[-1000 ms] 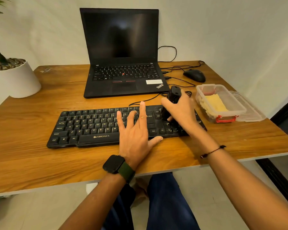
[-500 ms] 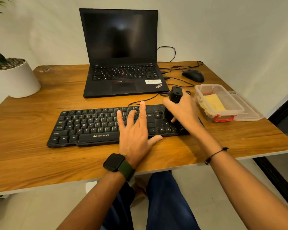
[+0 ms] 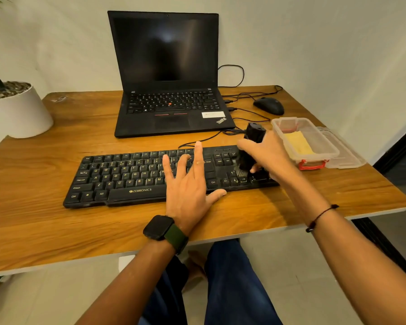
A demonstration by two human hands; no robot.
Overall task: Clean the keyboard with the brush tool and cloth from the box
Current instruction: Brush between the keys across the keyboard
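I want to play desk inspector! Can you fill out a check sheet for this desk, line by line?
Surface: wooden table, white edge, wood grain showing.
Job's things: black keyboard lies flat near the front edge; black brush stands with bristles on the keys at its right end; yellow cloth lies in the clear box, whose lid lies beside it.
Clutter: open laptop with a dark screen; black mouse.
Hands: left hand rests flat on the keyboard, fingers spread; right hand grips the brush.
Cables: black cables run from the laptop's right side toward the mouse and keyboard.
Surroundings: white plant pot on the left; pale wall behind.
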